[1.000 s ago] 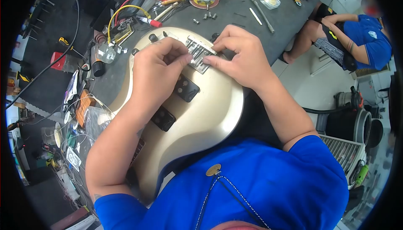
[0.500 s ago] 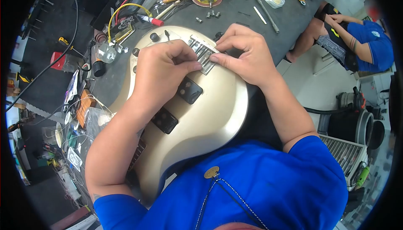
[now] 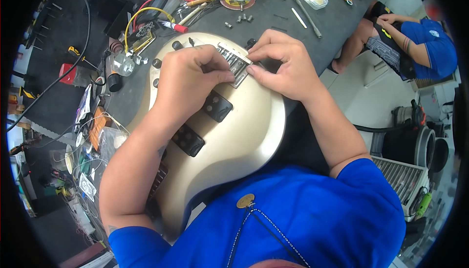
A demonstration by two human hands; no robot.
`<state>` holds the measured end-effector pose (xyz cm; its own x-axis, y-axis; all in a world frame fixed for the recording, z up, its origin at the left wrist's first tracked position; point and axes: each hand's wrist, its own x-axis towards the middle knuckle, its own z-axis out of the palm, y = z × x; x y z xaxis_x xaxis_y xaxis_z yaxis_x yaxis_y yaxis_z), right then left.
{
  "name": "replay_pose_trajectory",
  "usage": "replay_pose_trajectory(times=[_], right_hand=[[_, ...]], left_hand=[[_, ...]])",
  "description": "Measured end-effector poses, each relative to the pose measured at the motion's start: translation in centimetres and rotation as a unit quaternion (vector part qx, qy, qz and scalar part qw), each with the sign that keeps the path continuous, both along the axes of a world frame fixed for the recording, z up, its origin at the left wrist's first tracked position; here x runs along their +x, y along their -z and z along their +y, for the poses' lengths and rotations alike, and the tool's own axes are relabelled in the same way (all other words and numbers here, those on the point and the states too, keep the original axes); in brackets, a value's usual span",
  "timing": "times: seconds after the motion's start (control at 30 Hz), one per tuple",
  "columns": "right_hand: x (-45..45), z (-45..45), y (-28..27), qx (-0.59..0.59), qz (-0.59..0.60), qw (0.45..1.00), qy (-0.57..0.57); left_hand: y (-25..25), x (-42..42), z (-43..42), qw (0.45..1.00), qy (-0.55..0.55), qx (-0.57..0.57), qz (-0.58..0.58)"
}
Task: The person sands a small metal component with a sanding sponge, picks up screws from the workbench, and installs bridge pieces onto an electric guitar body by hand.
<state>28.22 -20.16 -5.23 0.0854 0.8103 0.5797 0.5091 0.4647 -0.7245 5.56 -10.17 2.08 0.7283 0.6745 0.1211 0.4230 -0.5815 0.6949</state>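
A cream-coloured bass guitar body (image 3: pixel 244 131) lies across my lap and the bench edge. Its metal bridge (image 3: pixel 239 78) sits between my hands, with several saddles side by side. My left hand (image 3: pixel 193 75) bends over the bridge's left part, thumb and fingers pinched together; whatever is between the fingertips is hidden. From the other side, my right hand (image 3: pixel 286 65) has thumb and index finger closed on the bridge's right edge. Two black pickups show below the left hand, the nearer to the bridge being one pickup (image 3: pixel 218 107). A dark knob (image 3: pixel 177 45) stands on the body's upper left.
On the dark bench (image 3: pixel 273 9) lie several small metal parts (image 3: pixel 244 19), a red-capped marker (image 3: pixel 180 27), a metal rod (image 3: pixel 307 14) and a clear small box (image 3: pixel 316 0). Cables and tools crowd the left. A seated person (image 3: pixel 415 43) is at the right, near a vacuum cleaner (image 3: pixel 413 136).
The guitar body has shifted slightly left in view, and the bench things a little too. My right thumb has slid back from the saddles to the bridge's edge. The left hand stays pinched.
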Motion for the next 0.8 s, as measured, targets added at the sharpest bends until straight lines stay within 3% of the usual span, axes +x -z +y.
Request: replay_pose_trajectory(times=[0.2, 0.33, 0.4, 0.53, 0.8], right_hand=[[0.0, 0.1, 0.0, 0.002, 0.015, 1.0, -0.007], [-0.1, -0.2, -0.4, -0.025, 0.019, 0.999, -0.017], [0.3, -0.1, -0.1, -0.019, -0.02, 1.0, -0.001], [0.3, -0.1, -0.3, -0.016, 0.01, 1.0, -0.016], [0.4, 0.2, -0.1, -0.015, -0.007, 1.0, 0.026]], left_hand=[[0.1, 0.3, 0.3, 1.0, 0.001, -0.027, -0.015], [-0.7, 0.2, 0.0, 1.0, 0.01, 0.014, 0.018], [0.4, -0.2, 0.7, 0.997, 0.039, 0.06, -0.001], [1.4, -1.2, 0.7, 0.989, 0.05, 0.121, -0.07], [1.7, -2.0, 0.7, 0.991, 0.025, 0.113, -0.069]])
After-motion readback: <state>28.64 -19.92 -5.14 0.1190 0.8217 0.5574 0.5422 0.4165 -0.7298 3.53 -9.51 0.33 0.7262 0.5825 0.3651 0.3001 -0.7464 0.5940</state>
